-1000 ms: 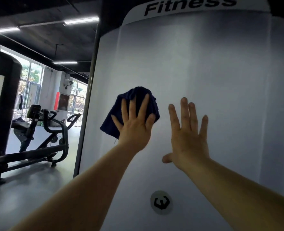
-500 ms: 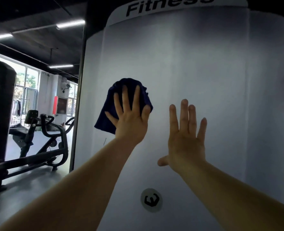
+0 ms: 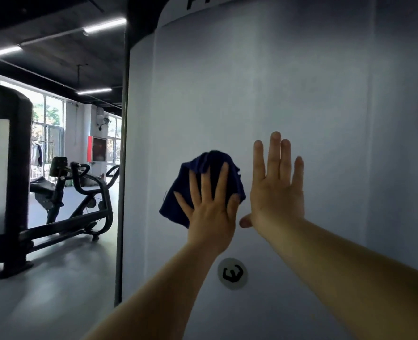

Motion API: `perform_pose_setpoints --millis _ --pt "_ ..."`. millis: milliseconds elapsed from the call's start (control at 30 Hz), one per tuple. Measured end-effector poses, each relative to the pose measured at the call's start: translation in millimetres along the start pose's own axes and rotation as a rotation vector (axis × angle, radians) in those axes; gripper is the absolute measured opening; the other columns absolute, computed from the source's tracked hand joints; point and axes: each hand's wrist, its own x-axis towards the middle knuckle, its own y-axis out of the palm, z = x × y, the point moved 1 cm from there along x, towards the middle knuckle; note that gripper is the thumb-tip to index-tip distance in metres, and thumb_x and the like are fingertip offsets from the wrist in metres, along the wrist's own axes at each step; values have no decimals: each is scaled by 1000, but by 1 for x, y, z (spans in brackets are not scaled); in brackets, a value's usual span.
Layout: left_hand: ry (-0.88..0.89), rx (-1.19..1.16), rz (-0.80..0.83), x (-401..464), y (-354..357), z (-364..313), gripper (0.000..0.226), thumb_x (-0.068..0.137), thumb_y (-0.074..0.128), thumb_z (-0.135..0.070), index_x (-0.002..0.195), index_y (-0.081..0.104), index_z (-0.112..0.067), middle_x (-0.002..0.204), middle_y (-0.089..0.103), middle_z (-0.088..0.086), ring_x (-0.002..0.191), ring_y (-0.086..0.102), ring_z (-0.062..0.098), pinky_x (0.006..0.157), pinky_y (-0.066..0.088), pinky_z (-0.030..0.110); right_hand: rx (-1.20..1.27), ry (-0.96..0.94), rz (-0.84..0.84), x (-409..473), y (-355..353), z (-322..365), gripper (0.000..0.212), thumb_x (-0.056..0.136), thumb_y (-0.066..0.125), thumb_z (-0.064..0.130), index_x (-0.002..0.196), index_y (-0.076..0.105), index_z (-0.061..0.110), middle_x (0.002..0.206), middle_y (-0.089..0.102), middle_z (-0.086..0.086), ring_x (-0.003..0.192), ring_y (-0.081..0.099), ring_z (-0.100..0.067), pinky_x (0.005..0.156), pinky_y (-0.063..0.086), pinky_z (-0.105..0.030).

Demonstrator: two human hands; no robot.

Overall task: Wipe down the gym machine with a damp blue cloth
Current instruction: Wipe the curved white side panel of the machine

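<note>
A tall white panel of the gym machine (image 3: pixel 288 94) fills the right of the head view, with a round black-and-white logo (image 3: pixel 232 273) low down. My left hand (image 3: pixel 210 207) lies flat, fingers spread, pressing a dark blue cloth (image 3: pixel 203 173) against the panel at its middle. The cloth bunches above and to the left of the fingers. My right hand (image 3: pixel 276 190) rests flat and bare on the panel just right of the cloth, fingers pointing up, thumb near the left hand.
A black frame post (image 3: pixel 120 168) runs along the panel's left edge. Behind it on the grey floor (image 3: pixel 43 290) stands a black exercise machine (image 3: pixel 80 200). Another dark machine column (image 3: pixel 16 168) rises at far left. Windows light the back.
My left hand has slid the cloth down the panel and to the right, closer to my right hand. The right hand stays flat on the panel. The view has shifted.
</note>
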Motion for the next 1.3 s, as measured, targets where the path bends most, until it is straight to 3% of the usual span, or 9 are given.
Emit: perform_pose_setpoints --millis 133,233,367,467,633,800,1000,1200,1300 --pt "-158 -118 38 25 -8 18 58 99 12 -55 136 -33 -54 157 -30 -12 140 -38 12 113 -19 59 -79 -236 -122 -1 -8 9 136 83 72 49 138 -43 2 147 -47 -16 145 -30 -32 121 -9 -46" --pt "-216 -200 -21 41 -19 24 62 102 18 -49 143 -28 -47 156 -34 -11 142 -35 12 115 -17 57 -18 -291 -72 20 -27 23 142 74 79 52 143 -37 7 151 -43 -12 145 -30 -29 121 -12 -41" --pt "-98 -117 28 -30 9 41 62 92 -4 -61 144 -31 -42 156 -35 -7 137 -42 10 116 -21 48 -86 -391 -11 39 -21 41 149 68 83 53 142 -38 7 148 -47 -14 141 -36 -31 120 -14 -43" --pt "-155 -128 49 -25 17 60 60 87 -7 -66 136 -37 -50 154 -36 -11 139 -41 11 115 -24 47 -158 -358 3 43 -12 46 154 65 84 56 139 -41 4 145 -49 -17 139 -38 -35 119 -15 -47" --pt "-256 -266 -63 18 -2 73 61 102 19 -52 134 -34 -54 155 -34 -15 143 -32 7 117 -18 49 -243 -281 3 43 -13 59 156 63 86 53 140 -38 -1 146 -45 -25 139 -34 -43 117 -13 -52" --pt "-150 -170 98 -53 24 73 60 90 0 -67 130 -43 -54 138 -52 -23 132 -47 7 117 -19 48 -237 -312 34 43 -11 51 160 59 80 68 137 -42 0 142 -50 -24 137 -39 -42 117 -16 -52" --pt "-427 -446 -27 39 -16 101 64 103 24 -49 146 -24 -43 161 -22 -12 148 -18 11 119 -9 52 -203 -279 19 44 -5 60 163 56 86 61 135 -44 -1 142 -50 -25 136 -38 -44 113 -17 -54" --pt "-214 -181 112 -54 26 81 62 83 -4 -61 125 -49 -52 134 -57 -21 128 -51 6 116 -21 47 -185 -300 5 41 -8 58 164 55 86 62 137 -41 -1 142 -49 -25 136 -38 -44 111 -19 -53" --pt "-198 -160 54 -12 15 85 61 94 6 -58 124 -46 -56 142 -51 -17 133 -47 11 115 -22 50 -177 -298 -1 42 -5 60 164 55 86 61 137 -42 -1 141 -50 -26 136 -38 -45 112 -18 -55"
